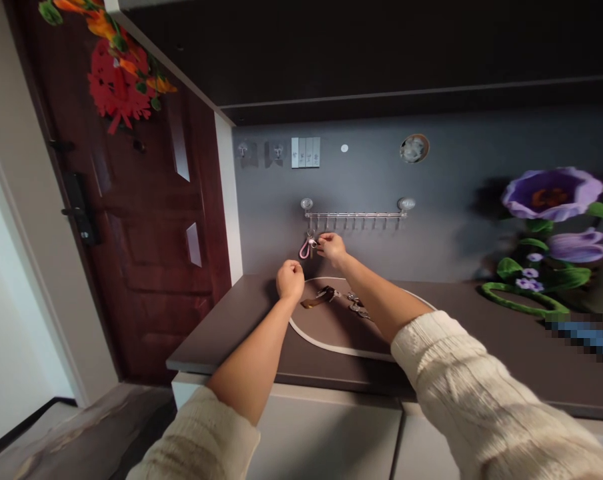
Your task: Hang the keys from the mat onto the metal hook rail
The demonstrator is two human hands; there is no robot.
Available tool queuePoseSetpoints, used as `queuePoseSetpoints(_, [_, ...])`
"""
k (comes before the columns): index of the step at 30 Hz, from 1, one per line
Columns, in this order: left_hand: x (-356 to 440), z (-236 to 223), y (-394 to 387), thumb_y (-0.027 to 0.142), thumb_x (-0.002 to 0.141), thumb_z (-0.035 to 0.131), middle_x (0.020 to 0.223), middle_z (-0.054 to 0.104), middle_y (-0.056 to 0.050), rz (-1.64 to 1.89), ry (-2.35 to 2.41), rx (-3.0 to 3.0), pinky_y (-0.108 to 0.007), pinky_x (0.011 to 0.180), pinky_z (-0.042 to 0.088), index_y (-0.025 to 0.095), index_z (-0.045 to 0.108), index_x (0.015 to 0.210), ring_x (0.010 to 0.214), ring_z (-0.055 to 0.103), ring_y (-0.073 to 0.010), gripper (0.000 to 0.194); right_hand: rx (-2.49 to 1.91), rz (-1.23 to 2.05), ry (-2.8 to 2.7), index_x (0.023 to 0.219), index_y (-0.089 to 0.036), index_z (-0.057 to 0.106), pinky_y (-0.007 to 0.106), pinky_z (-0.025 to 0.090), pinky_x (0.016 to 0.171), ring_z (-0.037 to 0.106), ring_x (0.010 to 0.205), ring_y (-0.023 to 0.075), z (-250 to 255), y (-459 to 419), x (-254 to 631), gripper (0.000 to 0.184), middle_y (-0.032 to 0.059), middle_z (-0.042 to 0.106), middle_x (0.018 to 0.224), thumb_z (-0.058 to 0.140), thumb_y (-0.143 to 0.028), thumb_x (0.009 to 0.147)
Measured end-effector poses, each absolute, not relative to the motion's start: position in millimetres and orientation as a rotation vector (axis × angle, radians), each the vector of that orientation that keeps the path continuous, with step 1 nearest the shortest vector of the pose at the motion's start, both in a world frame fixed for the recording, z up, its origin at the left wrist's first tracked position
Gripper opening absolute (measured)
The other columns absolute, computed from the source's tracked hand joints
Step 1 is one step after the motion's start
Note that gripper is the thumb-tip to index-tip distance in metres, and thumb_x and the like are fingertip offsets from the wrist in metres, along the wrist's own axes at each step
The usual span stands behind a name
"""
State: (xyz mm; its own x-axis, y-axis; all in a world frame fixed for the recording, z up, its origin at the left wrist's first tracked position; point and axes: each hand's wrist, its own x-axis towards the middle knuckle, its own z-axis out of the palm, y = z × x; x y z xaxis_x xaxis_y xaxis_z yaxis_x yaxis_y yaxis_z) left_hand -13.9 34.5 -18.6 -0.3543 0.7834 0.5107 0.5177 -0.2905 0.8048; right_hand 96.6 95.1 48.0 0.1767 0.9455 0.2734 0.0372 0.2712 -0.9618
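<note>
Pink-strapped keys point(307, 248) at the left end of the hook rail point(356, 215)

The keys hang against the grey wall point(271, 233), below the leftmost hooks of the clear rail and above the surface point(211, 337). The right hand point(333, 247) is just beside them, thumb and fingertips brought close together at the right of the ring; whether they pinch it or merely touch it, I cannot tell. The left hand point(290, 281) is curled, fingers pressed together, lower and to the left, with nothing visible in it.

Handling the ring well here calls for a light fingertip grip on the metal rather than the strap, with the ring square to the hook tip so that the two do not snag. Small, straight movements would be best: the rail appears to rely on two round mounts point(406, 203), and a hard tug might loosen them. The left hand is near enough to steady the strap.

The pink strap's closed end points down and slightly left; its long axis runs from there up to the ring, a little off vertical. A key beside it points nearly straight down. Below, a white-rimmed mat point(326, 347) carries a brown strap keychain point(311, 303) and another key bunch point(356, 307).
</note>
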Motion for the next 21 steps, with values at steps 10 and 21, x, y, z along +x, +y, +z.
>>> queuePoseSetpoints(10, [-8, -26, 34, 0.020, 0.073, 0.050, 0.076, 0.064, -0.003, 1.592, 1.532, 1.934, -0.022, 0.069, 0.043, 0.015, 0.061, 0.085, 0.068, 0.056, -0.0108, 0.017, -1.075, 0.843, -1.318, 0.079, -0.015, 0.050, 0.019, 0.042, 0.054, 0.053, 0.054, 0.0064, 37, 48, 135, 0.009, 0.0013, 0.058, 0.071, 0.048, -0.008, 0.074])
queuePoseSetpoints(21, [8, -14, 29, 0.022, 0.070, 0.058, 0.078, 0.067, -0.004, 0.954, 1.721, 2.213, -0.022, 0.066, 0.042, 0.018, 0.067, 0.078, 0.070, 0.058, -0.0131, 0.013, -1.332, 0.518, -1.643, 0.076, -0.014, 0.058, 0.020, 0.042, 0.062, 0.056, 0.061, 0.0090, -11, 26, 164, 0.009, 0.0037, 0.065, 0.071, 0.050, -0.013, 0.072])
